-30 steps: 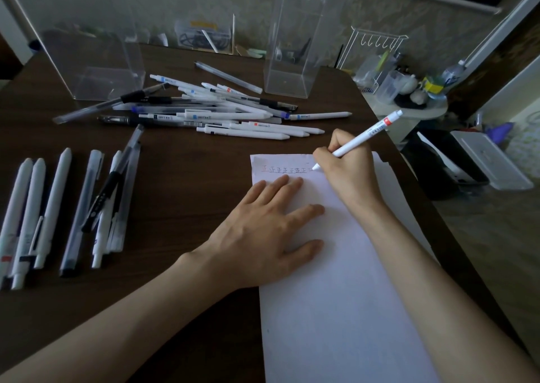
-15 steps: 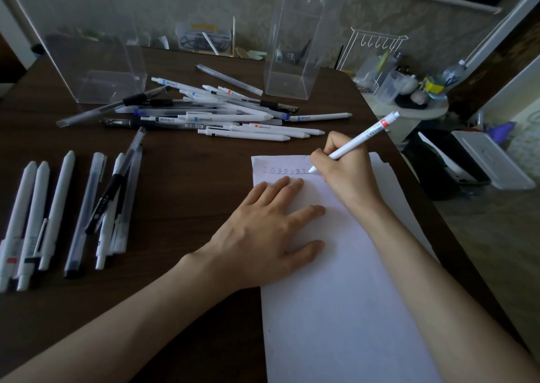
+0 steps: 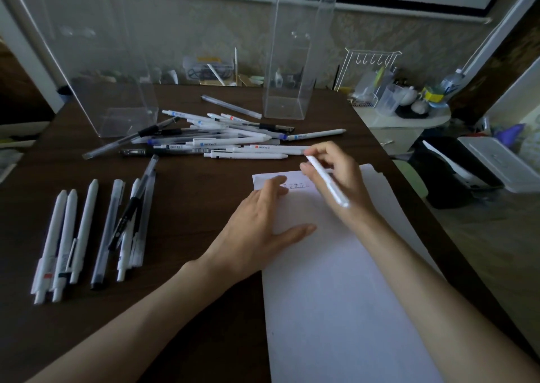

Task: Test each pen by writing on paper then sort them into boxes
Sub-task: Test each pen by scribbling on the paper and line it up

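A white sheet of paper [image 3: 344, 295] lies on the dark wooden table [image 3: 190, 195], with a short row of written marks near its top edge. My right hand [image 3: 342, 178] holds a white pen [image 3: 328, 185] lifted off the sheet, the pen lying across the back of the hand with one end toward my wrist. My left hand [image 3: 263, 230] rests flat on the paper's left part, fingers straight. A loose pile of pens [image 3: 222, 140] lies behind the paper. A row of pens [image 3: 87, 236] lies at the left. Two clear boxes [image 3: 117, 90] [image 3: 289, 69] stand at the back.
The table's right edge runs close beside the paper. Beyond it stand a small white side table [image 3: 409, 119] with cups and a wire rack, and a black bin [image 3: 455, 172] with a white tray on the floor. Clutter lines the wall behind the boxes.
My right hand lifted the pen's tip off the paper and swung the pen round so it lies over the hand. The left hand stayed on the sheet. The camera tilted up.
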Demonstrator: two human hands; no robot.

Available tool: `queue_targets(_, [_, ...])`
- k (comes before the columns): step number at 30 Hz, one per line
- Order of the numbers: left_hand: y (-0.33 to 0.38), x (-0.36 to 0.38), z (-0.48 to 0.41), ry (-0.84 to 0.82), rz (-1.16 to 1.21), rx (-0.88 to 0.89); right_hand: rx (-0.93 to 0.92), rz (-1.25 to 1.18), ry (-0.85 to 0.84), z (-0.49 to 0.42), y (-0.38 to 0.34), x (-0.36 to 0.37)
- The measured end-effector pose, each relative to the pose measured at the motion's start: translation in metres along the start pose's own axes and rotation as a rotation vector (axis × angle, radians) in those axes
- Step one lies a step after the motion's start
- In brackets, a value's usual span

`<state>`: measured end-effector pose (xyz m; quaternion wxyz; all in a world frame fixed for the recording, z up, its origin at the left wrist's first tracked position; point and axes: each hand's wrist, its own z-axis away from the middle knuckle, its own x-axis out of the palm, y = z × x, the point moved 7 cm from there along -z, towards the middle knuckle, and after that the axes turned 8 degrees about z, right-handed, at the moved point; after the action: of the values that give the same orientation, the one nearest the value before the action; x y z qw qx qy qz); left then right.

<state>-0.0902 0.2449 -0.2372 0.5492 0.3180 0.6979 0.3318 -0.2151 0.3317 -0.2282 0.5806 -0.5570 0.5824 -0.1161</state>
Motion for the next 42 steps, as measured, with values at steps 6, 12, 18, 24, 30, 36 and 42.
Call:
queue_targets(6, [0.005, -0.004, -0.001, 0.022, -0.033, 0.083, -0.034, -0.159, -0.104, 0.003, -0.01, 0.003])
queue_targets(12, [0.014, -0.006, 0.004, 0.083, -0.201, 0.282, -0.042, -0.131, -0.193, 0.003, -0.013, 0.012])
queue_targets(18, [0.019, -0.008, 0.011, 0.135, -0.352, 0.324, -0.069, -0.078, -0.23, 0.003, -0.014, 0.017])
queue_targets(24, [0.004, -0.036, 0.035, 0.1, -0.575, 0.192, -0.124, 0.15, -0.191, -0.011, -0.02, 0.022])
queue_targets(30, [-0.012, -0.074, 0.071, 0.146, -0.738, 0.115, -0.298, 0.547, -0.221, -0.036, -0.049, 0.06])
queue_targets(36, [-0.024, -0.081, 0.088, 0.15, -0.816, 0.029, -0.334, 0.778, -0.234, -0.043, -0.065, 0.099])
queue_targets(42, [-0.015, -0.076, 0.085, 0.128, -0.823, 0.034, -0.531, 0.688, -0.125, -0.038, -0.09, 0.091])
